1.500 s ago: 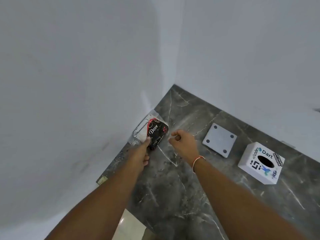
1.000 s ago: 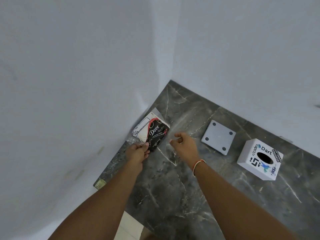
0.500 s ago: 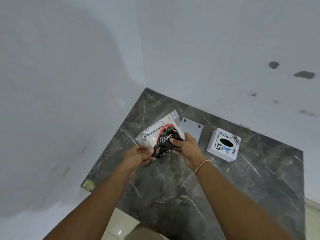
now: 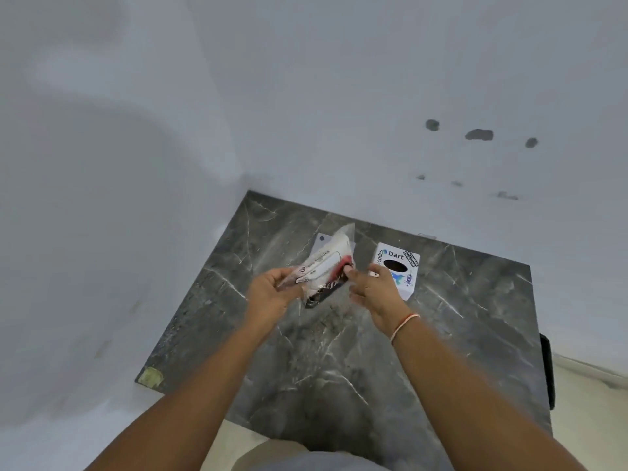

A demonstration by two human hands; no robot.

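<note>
A clear plastic packet [image 4: 324, 266] with a white label and a black-and-red Dove pack inside is held up above the dark marble counter [image 4: 356, 351]. My left hand [image 4: 272, 294] grips its lower left end. My right hand [image 4: 372, 292] pinches its right edge with thumb and forefinger, the other fingers loosely spread. The packet is tilted, its top end pointing away from me.
A white cube box [image 4: 397, 268] with stickers and a dark round hole on top stands right of my hands. A flat grey square plate [image 4: 321, 240] lies behind the packet, mostly hidden. White walls meet at the counter's far left corner. The counter's front edge lies near my body.
The packet lay by the left wall with my left hand on it. Both hands have lifted it off the counter and brought it toward the middle, tilting it up.
</note>
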